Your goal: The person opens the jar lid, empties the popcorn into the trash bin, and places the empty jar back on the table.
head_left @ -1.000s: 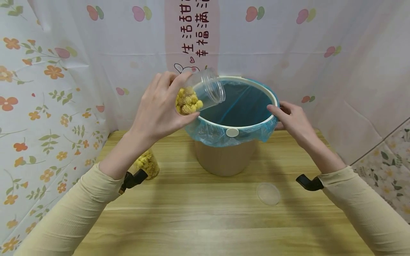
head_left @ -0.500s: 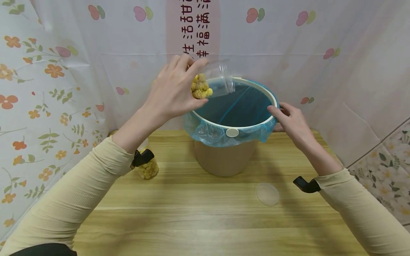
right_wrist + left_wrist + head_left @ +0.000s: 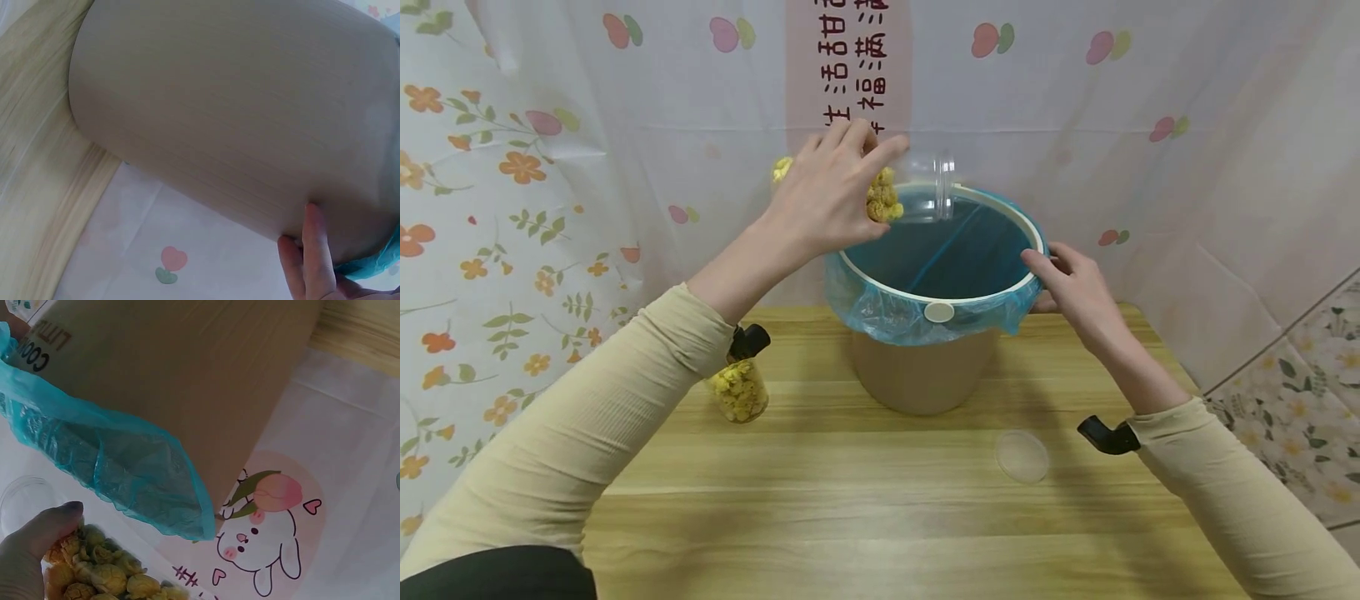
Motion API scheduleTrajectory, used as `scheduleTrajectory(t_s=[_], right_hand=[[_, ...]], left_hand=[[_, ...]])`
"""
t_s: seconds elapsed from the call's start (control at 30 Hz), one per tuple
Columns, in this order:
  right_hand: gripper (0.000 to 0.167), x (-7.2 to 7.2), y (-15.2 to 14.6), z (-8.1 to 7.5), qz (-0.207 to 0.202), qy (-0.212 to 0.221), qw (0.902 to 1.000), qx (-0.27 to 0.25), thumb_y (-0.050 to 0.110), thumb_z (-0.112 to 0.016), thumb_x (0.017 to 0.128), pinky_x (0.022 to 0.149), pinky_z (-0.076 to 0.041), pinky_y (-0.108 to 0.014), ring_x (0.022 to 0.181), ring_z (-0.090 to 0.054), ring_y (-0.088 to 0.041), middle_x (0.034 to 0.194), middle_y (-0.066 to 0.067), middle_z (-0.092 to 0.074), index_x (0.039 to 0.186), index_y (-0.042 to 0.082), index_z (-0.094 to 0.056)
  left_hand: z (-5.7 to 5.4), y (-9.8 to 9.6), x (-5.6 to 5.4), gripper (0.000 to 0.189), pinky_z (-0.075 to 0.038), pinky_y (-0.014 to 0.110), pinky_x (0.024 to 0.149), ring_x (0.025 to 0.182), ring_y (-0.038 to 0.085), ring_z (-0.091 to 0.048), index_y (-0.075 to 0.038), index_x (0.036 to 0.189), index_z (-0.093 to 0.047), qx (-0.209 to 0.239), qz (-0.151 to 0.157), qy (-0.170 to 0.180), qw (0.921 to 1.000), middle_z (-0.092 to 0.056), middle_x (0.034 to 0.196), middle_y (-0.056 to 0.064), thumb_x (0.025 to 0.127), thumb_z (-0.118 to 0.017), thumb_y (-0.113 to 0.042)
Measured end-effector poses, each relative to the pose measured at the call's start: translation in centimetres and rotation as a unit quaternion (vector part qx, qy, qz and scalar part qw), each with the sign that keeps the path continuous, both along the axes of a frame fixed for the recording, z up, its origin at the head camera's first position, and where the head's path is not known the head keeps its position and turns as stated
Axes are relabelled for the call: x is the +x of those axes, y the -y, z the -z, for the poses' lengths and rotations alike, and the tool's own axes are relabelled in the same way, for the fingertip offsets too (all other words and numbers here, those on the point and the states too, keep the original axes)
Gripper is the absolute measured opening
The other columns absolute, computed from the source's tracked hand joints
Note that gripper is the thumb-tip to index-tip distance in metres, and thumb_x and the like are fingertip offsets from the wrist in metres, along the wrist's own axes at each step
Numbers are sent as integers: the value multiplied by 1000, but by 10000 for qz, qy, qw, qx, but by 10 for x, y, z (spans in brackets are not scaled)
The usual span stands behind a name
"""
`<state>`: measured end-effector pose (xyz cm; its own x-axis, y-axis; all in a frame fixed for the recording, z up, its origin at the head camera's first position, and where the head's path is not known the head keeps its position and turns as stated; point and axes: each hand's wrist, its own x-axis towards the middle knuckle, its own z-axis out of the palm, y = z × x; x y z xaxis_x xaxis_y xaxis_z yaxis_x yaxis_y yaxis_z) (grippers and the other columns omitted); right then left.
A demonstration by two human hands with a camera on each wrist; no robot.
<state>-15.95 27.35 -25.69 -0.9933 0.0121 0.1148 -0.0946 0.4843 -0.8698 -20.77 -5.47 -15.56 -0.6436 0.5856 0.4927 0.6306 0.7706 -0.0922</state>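
My left hand (image 3: 831, 192) grips a clear plastic jar (image 3: 925, 187) tipped nearly onto its side, its open mouth over the left part of the trash can (image 3: 925, 375). Yellow popcorn (image 3: 106, 575) lies inside the jar, and the mouth end holds none. A white ring with a blue bag (image 3: 917, 321) folded over it lines the can's rim. At the right of that rim, my right hand (image 3: 1071, 287) holds on, thumb on top. Its other fingers (image 3: 319, 250) reach down against the can's outer wall in the right wrist view.
A second jar of popcorn (image 3: 741, 392) stands on the wooden table (image 3: 865, 517) at left, partly behind the left sleeve. A clear round lid (image 3: 1022, 456) lies in front of the can. Patterned cloth (image 3: 1060, 108) hangs behind and at the sides.
My left hand has moved right and slightly up with the jar, which has tipped from slanting toward level, its mouth now farther over the can. My right hand has stayed at the rim.
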Motion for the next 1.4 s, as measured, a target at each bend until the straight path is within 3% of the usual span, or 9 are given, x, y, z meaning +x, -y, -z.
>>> scheduleTrajectory(t_s=[0.63,0.87,1.03,1.17,1.4], right_hand=[[70,0,2,1,-83,50,9998,-180,58,-51,101,74,-63,-25,97,-66,1,141,-19,-55,154,13,-43],[69,0,2,1,-78,60,9997,-220,58,-51,101,74,-62,-24,97,-66,0,141,-19,-55,152,13,-44],[68,-1,2,1,-70,75,9995,-308,58,-51,101,74,-63,-25,99,-66,-1,141,-19,-55,152,13,-44],[68,0,3,1,-56,74,9995,-318,58,-51,101,74,-63,-25,99,-66,-2,139,-19,-56,152,13,-44],[67,-1,3,1,-65,54,9995,-293,57,-50,102,73,-63,-25,94,-67,0,137,-20,-56,151,11,-44]], left_hand=[[-9,-8,-8,74,-44,49,92,122,36,-47,-18,147,-50,-806,214,-356,9959,-54,126,15,78,-79,-19],[-12,-13,-8,72,-45,51,94,121,37,-47,-19,146,-50,-1069,315,-470,9927,-54,126,16,80,-80,-19],[-13,-16,-9,73,-44,53,104,123,37,-47,-18,146,-50,-1368,294,-581,9885,-54,127,17,80,-81,-19],[-14,-18,-10,66,-41,53,110,123,38,-48,-18,144,-50,-1555,292,-704,9849,-54,125,17,83,-76,-13],[-12,-17,-11,58,-41,51,107,117,38,-47,-17,141,-51,-1643,353,-892,9817,-53,122,18,86,-62,-3]])
